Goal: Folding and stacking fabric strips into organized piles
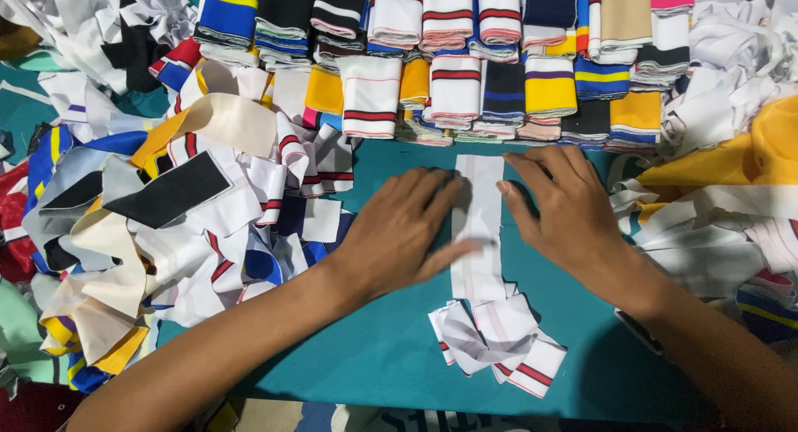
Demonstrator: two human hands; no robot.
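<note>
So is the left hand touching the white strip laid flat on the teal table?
Touching. The head view shows the left hand lying flat with its fingers resting on the white strip, overlapping its left edge.

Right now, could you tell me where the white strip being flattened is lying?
The white strip lies lengthwise at the centre of the teal table, between the left hand and right hand, just below the folded striped stacks.

The white strip (476, 224) is matt ribbed knit cloth, smooth and flat. The folded striped pieces (453, 91) look the same knit. The teal worktop (391, 349) is smooth, slightly sheened.
</note>
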